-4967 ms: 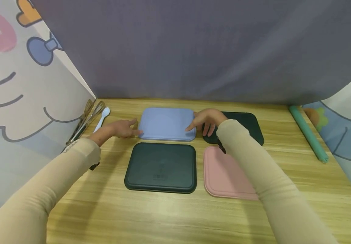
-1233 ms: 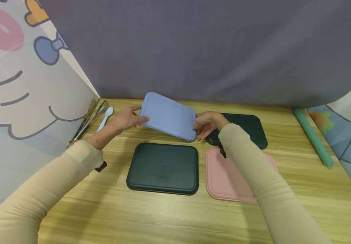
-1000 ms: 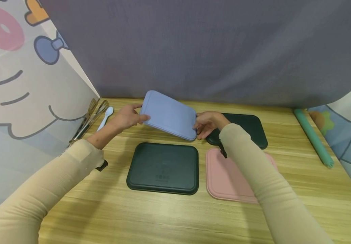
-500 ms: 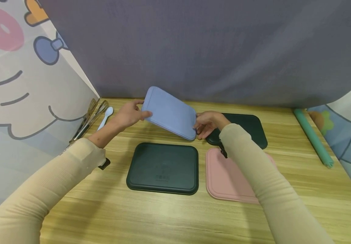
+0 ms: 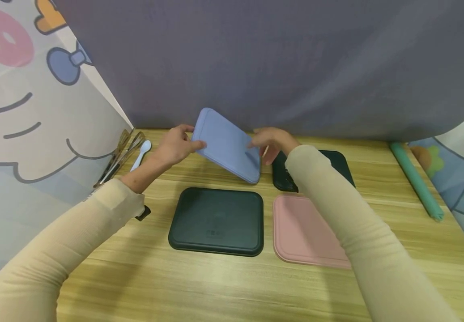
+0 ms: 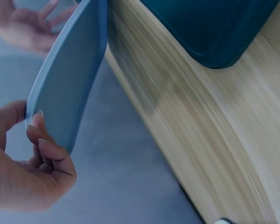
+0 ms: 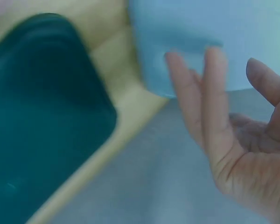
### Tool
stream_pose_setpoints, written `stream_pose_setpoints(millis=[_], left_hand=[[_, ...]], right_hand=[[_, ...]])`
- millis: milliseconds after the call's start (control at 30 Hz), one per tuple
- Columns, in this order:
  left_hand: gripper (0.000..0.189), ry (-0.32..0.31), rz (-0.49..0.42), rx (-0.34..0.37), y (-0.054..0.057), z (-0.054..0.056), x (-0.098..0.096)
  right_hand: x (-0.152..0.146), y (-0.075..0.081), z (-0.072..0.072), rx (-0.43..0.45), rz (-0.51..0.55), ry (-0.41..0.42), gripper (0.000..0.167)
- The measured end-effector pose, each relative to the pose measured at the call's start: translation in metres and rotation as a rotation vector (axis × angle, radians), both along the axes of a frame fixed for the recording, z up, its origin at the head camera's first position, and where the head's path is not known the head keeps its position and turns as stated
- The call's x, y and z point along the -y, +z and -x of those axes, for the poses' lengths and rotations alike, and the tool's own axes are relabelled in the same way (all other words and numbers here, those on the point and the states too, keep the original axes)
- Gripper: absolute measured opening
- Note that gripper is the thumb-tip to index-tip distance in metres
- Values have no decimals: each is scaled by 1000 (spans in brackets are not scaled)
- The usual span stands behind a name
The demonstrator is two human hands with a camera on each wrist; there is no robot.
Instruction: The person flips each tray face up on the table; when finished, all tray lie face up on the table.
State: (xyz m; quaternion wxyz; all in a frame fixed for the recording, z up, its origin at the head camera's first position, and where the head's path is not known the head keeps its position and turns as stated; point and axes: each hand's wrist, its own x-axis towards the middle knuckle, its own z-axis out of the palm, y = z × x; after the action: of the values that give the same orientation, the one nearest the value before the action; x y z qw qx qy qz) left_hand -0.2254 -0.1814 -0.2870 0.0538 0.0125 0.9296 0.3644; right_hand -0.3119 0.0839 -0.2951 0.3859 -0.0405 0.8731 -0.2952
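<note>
A light blue cutting board [image 5: 228, 144] stands tilted near the back of the table, its left end raised higher than its right. My left hand [image 5: 178, 145] pinches the raised left end, thumb on the near face. In the left wrist view, curled fingers of the left hand [image 6: 35, 170] press the other side of the cutting board [image 6: 72, 86]. By the right end hovers my right hand [image 5: 274, 141]. The right wrist view shows that right hand [image 7: 245, 144] with fingers extended and thumb spread beside the cutting board [image 7: 177, 23]; whether a fingertip touches it I cannot tell.
A dark green board [image 5: 215, 221] lies in front, a pink one [image 5: 308, 226] right of it, and another dark green one [image 5: 338, 163] behind the right forearm. Whisk-like utensils [image 5: 125, 152] and a pale blue spoon [image 5: 140, 155] lie left; a green roll [image 5: 417, 181] lies right.
The cutting board was flat on the table; its left end has since been lifted and tilted steeper by my left hand. My right hand has let go of the right end and moved up.
</note>
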Motion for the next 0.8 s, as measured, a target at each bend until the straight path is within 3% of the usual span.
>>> stream_pose_setpoints(millis=[433, 600, 800], left_hand=[[63, -7, 31, -112, 6, -5, -19], [61, -12, 30, -144, 8, -8, -28], [58, -7, 49, -181, 10, -11, -35]], right_hand=[[61, 65, -5, -193, -101, -6, 90], [78, 77, -10, -207, -106, 1, 91], [91, 81, -12, -211, -127, -5, 89]])
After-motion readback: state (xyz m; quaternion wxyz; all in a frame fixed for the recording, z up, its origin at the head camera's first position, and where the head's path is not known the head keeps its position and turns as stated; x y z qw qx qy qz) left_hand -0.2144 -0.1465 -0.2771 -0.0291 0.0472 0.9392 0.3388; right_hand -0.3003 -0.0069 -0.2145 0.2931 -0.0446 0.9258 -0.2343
